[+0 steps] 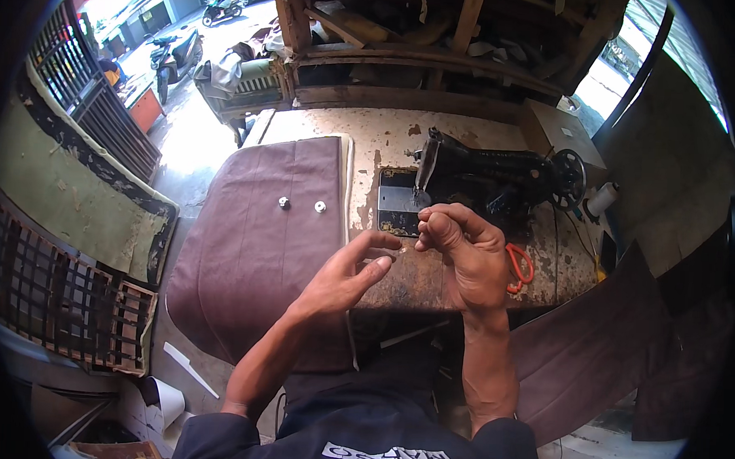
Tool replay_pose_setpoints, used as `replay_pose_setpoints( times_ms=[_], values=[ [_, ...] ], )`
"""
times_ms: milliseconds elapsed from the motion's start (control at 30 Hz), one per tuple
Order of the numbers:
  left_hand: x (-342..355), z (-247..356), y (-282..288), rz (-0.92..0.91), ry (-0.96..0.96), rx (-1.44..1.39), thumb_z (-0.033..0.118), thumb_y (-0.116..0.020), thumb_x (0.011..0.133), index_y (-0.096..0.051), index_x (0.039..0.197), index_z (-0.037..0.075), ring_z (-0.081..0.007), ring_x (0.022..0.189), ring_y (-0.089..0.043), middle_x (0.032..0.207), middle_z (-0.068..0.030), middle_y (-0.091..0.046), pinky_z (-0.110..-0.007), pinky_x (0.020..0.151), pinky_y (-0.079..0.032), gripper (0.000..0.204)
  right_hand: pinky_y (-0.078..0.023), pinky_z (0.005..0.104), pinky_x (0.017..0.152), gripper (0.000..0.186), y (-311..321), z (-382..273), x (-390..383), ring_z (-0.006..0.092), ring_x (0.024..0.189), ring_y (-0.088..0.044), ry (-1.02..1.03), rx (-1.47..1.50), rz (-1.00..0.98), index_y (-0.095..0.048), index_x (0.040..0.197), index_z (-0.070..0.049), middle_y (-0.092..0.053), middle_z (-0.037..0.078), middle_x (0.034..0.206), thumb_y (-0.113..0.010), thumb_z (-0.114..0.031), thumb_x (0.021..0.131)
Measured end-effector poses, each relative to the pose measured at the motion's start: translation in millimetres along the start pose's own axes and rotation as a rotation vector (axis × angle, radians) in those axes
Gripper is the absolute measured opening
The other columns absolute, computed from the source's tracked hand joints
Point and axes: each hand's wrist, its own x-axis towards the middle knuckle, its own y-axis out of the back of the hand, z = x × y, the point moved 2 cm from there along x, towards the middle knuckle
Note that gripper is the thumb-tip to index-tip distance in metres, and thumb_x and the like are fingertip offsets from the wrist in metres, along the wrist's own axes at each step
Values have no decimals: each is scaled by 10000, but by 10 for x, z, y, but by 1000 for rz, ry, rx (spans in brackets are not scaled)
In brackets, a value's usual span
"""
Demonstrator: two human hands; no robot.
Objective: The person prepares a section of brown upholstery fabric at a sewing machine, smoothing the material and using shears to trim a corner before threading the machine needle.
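A black sewing machine [499, 176] is carried by a worn counter [410, 284], just beyond both hands. The grip of the left hand [342, 273] is spread, thumb and fingers apart; that of the right hand [472, 261] is pinched, whether around anything cannot be told. Two small round pieces [320, 206] are borne by brown fabric [250, 225] at left; a red loop [526, 267] is seen beside the right wrist.
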Motion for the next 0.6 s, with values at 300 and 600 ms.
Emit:
replay_pose_setpoints(
  times_ms=[300,600],
  values=[
    [25,-358,-210,-6,-62,98,224,-689,1036,-468,1529,59,-224,1292,-552,1510,-114,-529,-387,1101,-466,565,-572,251,779,224,-236,-59,203,93,853,-669,22,56,-31,-773,1136,-14,-762,56,1023,-757,-178,983],
    [-6,-673,104,253,-62,6,107,-742,988,-770,1052,-3,-105,834,-671,920,-32,-758,-268,770,-531,130,-578,328,847,217,360,-236,22,164,939,-693,53,-493,233,-753,1158,4,-751,86,1051,-752,-125,983]
  ],
)
